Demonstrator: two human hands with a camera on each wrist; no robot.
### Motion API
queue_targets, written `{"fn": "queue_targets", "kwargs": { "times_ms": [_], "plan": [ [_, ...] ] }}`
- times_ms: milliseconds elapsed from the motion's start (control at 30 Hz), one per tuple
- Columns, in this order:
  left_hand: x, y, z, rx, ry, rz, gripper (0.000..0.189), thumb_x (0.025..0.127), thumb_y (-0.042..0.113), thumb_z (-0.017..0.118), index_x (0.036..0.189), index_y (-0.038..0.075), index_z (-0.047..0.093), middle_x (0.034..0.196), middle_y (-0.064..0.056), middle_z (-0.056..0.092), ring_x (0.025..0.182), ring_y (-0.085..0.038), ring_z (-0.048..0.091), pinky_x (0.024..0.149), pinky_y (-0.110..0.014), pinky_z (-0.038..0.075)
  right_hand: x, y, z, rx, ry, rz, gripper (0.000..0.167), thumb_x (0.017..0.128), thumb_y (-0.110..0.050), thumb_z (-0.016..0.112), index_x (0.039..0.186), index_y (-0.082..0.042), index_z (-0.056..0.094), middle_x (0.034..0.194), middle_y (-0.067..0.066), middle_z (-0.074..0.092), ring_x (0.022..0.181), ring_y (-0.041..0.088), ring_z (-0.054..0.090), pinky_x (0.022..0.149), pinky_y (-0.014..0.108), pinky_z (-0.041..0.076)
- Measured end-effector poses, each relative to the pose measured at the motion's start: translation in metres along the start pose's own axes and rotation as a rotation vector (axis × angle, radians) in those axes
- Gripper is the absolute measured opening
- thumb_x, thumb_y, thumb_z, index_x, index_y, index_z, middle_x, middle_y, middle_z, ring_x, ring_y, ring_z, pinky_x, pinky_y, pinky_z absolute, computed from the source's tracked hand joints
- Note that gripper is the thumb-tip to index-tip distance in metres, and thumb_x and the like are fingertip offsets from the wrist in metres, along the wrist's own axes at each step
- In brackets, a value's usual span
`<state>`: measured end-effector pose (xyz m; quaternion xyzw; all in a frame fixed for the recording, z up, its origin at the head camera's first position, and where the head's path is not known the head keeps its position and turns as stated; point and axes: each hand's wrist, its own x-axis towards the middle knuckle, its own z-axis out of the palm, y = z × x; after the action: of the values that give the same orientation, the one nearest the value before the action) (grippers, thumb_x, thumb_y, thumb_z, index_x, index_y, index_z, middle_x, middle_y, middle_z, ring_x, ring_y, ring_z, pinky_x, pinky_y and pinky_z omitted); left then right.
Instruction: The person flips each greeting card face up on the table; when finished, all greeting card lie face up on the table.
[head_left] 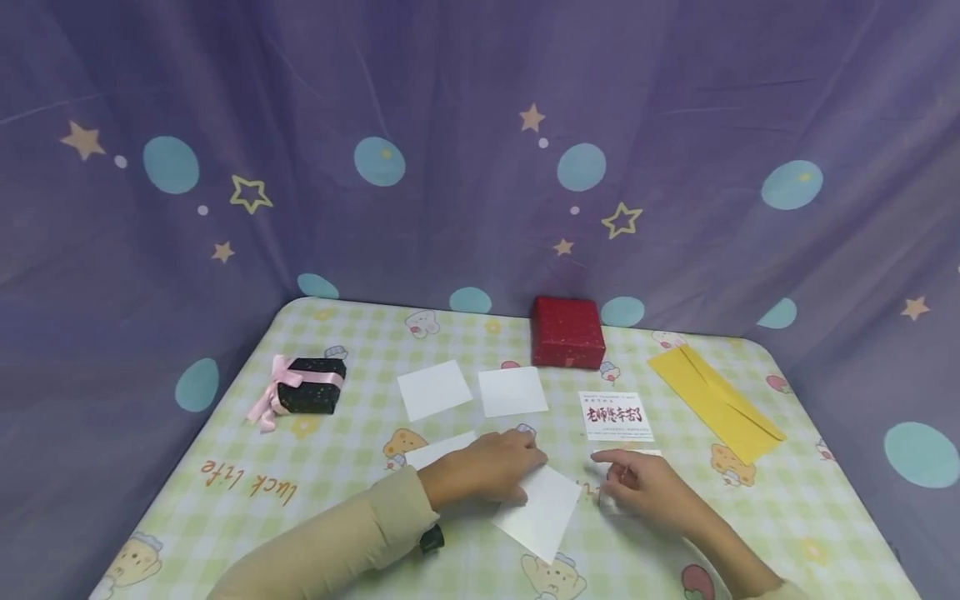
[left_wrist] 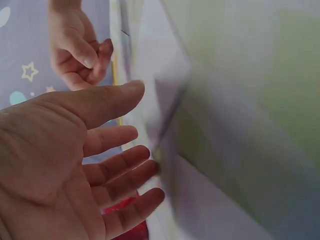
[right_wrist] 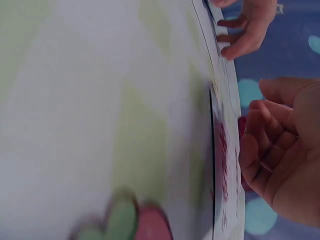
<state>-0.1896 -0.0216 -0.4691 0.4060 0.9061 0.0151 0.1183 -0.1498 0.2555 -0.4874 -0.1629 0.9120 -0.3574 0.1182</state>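
My left hand hovers over a white square card on the cloth, its fingertips by the card's upper edge. Spread, relaxed fingers with nothing between them show on this hand in the left wrist view. To the right, my right hand is above another card, which it mostly covers. Its index finger points left while the other fingers curl loosely around nothing, as the right wrist view of the hand shows. Just beyond lies a white card with red printed characters.
Two blank white cards lie farther back, and another card is partly under the left arm. A red box stands at the back, a yellow envelope at right, a black box with pink ribbon at left.
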Motion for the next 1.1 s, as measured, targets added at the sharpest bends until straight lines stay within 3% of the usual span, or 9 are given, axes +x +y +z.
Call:
{"fn": "queue_targets", "kwargs": {
  "times_ms": [133,300,467,833,1100],
  "plan": [
    [-0.006,-0.003,-0.001,-0.007,0.008,-0.004,0.065,0.079,0.038,0.086,0.137,0.023,0.061,0.132,0.002,0.059,0.115,-0.014,0.058,0.09,-0.027,0.053,0.005,-0.007,0.012,-0.023,-0.055,-0.055,0.038,0.093,-0.022,0.073,0.129,-0.013,0.068,0.08,-0.012,0.062,0.06,-0.001,0.051,0.057,0.02,0.048],
    [-0.008,-0.002,-0.003,0.018,0.006,-0.03,0.069,0.073,0.042,0.091,0.133,0.023,0.064,0.129,0.004,0.058,0.111,-0.012,0.057,0.086,-0.025,0.052,0.006,-0.015,0.026,-0.111,-0.068,-0.107,0.04,0.088,-0.026,0.078,0.126,-0.014,0.069,0.08,-0.017,0.059,0.066,-0.003,0.05,0.062,0.02,0.046],
    [-0.004,-0.002,-0.002,0.02,-0.007,-0.061,0.071,0.068,0.044,0.094,0.129,0.023,0.064,0.123,0.004,0.058,0.104,-0.011,0.056,0.081,-0.025,0.051,0.007,-0.02,0.031,-0.185,-0.059,-0.067,0.047,0.084,-0.029,0.081,0.127,-0.015,0.07,0.08,-0.019,0.057,0.067,-0.003,0.049,0.064,0.02,0.044],
    [0.014,-0.002,-0.005,0.03,-0.057,-0.116,0.075,0.055,0.044,0.098,0.116,0.021,0.06,0.109,0.003,0.056,0.096,-0.012,0.054,0.078,-0.027,0.052,0.007,-0.018,0.036,-0.169,-0.042,-0.064,0.047,0.084,-0.029,0.081,0.127,-0.016,0.069,0.081,-0.019,0.057,0.068,-0.002,0.049,0.066,0.02,0.045],
    [0.015,0.004,-0.012,0.041,-0.074,-0.121,0.082,0.055,0.042,0.099,0.118,0.014,0.055,0.106,0.0,0.055,0.093,-0.013,0.052,0.076,-0.026,0.052,0.007,-0.016,0.036,-0.163,-0.038,-0.065,0.047,0.084,-0.029,0.081,0.128,-0.017,0.068,0.082,-0.019,0.057,0.069,-0.002,0.05,0.067,0.02,0.046]
  ]
}}
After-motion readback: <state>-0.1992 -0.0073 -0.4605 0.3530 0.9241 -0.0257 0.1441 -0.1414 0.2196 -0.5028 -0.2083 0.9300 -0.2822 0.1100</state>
